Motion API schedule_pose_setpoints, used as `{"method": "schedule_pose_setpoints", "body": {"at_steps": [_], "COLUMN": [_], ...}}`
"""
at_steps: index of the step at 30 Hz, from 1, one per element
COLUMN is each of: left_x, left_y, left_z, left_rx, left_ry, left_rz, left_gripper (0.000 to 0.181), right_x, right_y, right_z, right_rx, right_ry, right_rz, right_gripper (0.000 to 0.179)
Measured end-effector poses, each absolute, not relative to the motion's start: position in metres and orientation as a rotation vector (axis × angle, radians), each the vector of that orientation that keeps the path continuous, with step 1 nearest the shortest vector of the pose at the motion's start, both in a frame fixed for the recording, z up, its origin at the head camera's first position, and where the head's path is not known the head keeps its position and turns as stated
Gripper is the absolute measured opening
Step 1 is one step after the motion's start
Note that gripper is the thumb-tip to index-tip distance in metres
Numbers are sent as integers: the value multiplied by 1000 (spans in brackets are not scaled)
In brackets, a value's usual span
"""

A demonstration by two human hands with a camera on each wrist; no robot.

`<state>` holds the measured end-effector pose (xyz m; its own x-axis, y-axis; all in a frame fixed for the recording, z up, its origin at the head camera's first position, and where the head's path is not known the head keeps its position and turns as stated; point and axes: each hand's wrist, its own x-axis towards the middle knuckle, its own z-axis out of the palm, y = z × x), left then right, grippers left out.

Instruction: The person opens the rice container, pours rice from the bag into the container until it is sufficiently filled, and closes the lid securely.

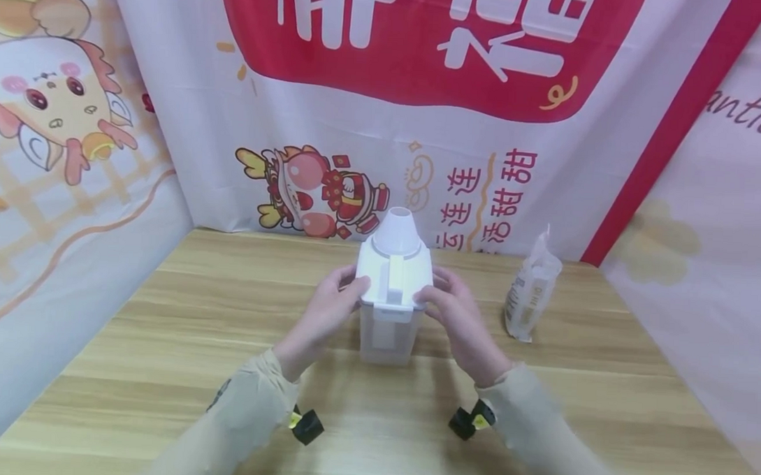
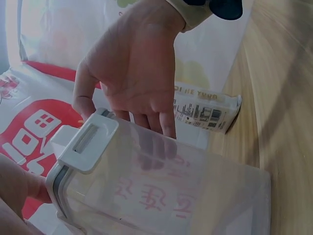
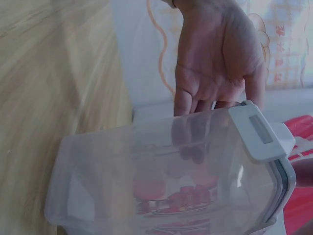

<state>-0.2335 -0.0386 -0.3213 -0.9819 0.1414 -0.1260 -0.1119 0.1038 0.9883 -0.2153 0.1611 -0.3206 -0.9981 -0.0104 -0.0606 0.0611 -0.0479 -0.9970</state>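
Note:
A clear plastic storage container [image 1: 386, 335] with a white lid [image 1: 373, 255] stands upright on the table between both hands. A front latch [image 2: 89, 148] and a white cone-shaped cup [image 1: 396, 231] are part of its top. My left hand [image 1: 327, 309] grips the lid's left side, thumb on its top edge. Opposite it, my right hand [image 1: 456, 313] holds the right side the same way, its thumb near the front corner. Through the clear walls, the right fingers [image 2: 154, 147] show in the left wrist view and the left fingers [image 3: 190, 137] in the right wrist view.
A white printed plastic packet [image 1: 532, 295] stands to the right of the container on the wooden table [image 1: 227, 316]. Printed cloth [image 1: 334, 117] hangs behind the table and along both sides.

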Motion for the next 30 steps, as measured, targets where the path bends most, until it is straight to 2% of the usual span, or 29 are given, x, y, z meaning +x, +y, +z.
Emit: {"method": "schedule_pose_setpoints", "body": {"at_steps": [6, 20, 30], "left_x": [-233, -223, -213], "left_y": [-38, -34, -38], "left_z": [-318, -317, -317], "left_rx": [25, 59, 71], "left_ry": [2186, 2179, 2173], "left_rz": [2004, 2044, 2039], "left_gripper": [58, 55, 51], "right_x": [-214, -200, -191], "right_y": [154, 147, 147], "right_z": [-317, -312, -312], "right_rx": [64, 175, 190], "right_ry": [2075, 2077, 2165], "right_rz": [-2307, -2280, -2217], "right_gripper": [62, 68, 64]}}
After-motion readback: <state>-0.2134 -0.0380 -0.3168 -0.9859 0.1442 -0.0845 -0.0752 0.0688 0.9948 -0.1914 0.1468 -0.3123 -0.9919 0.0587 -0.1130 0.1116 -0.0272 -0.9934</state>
